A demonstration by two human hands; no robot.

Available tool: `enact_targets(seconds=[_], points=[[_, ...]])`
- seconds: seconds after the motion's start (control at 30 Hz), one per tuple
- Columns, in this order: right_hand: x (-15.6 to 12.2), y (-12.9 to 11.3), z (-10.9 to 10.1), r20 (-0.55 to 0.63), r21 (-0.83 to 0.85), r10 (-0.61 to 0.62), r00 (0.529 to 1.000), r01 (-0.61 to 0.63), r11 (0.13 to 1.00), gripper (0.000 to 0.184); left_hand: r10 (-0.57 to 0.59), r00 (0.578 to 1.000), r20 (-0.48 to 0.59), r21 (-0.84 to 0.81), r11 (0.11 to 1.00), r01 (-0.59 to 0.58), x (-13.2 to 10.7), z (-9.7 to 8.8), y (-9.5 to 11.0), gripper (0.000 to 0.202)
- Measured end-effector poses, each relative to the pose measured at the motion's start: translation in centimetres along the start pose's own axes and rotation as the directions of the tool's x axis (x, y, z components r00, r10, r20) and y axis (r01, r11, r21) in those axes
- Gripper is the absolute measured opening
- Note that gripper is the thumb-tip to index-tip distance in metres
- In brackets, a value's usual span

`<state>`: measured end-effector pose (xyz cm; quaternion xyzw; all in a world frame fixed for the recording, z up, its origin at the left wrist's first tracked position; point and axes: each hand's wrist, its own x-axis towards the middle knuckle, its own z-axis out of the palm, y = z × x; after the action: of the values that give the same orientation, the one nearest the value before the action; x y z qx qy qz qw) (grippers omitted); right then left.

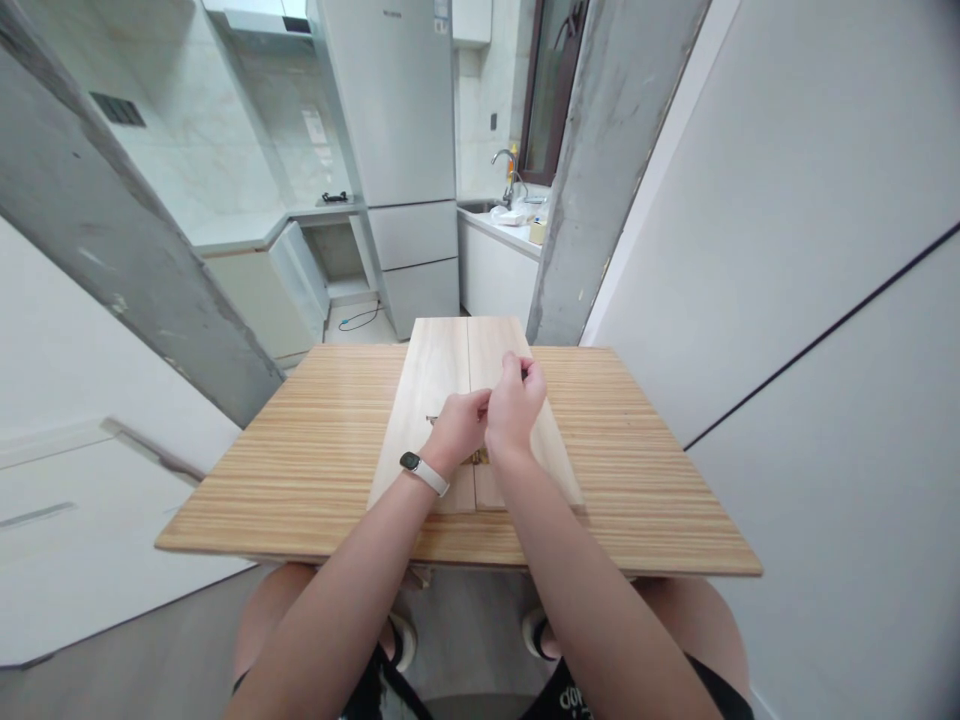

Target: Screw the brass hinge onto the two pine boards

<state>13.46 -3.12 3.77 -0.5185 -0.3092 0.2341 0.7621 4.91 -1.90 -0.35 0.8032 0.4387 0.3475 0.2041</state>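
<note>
Two pale wooden boards [439,355] lie side by side on the table, with a straight seam between them. Over that seam my left hand [459,425], with a white-banded watch [424,472] on its wrist, is closed in a pinch; what its fingertips hold is hidden. My right hand [516,405] is curled shut beside it, touching or nearly touching the left fingertips. A bit of a small dark object [524,375] shows in the right fist. Below the hands a brass-coloured metal piece [480,457], perhaps a hinge, lies across the seam, partly covered. Small dark bits [431,420] rest on the left board.
The boards sit on a striped wood-grain table [322,440]. Behind it stand a grey refrigerator [405,110], a sink counter [499,255] with a faucet [506,175], and a low cabinet [255,290]. White panels [810,250] flank the table on the right.
</note>
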Motion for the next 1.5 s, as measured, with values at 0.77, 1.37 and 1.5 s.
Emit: enact_targets(seconds=[0.77, 1.37, 1.5], points=[[6.5, 0.0, -1.2, 0.907, 0.028, 0.145, 0.396, -0.400, 0.916, 0.056, -0.022, 0.992, 0.122, -0.708, 0.699, 0.102, 1.0, -1.2, -0.1, 0.024], [-0.6, -1.1, 1.8, -0.006, -0.078, -0.037, 0.999, 0.037, 0.996, 0.037, -0.049, 0.999, -0.011, -0.412, 0.910, 0.040, 0.2, -1.3, 0.1, 0.022], [0.9, -0.6, 1.5, 0.015, -0.017, 0.039, 0.999, -0.039, 0.999, 0.049, -0.024, 0.996, 0.085, -0.625, 0.777, 0.072, 0.2, -0.5, -0.8, 0.032]])
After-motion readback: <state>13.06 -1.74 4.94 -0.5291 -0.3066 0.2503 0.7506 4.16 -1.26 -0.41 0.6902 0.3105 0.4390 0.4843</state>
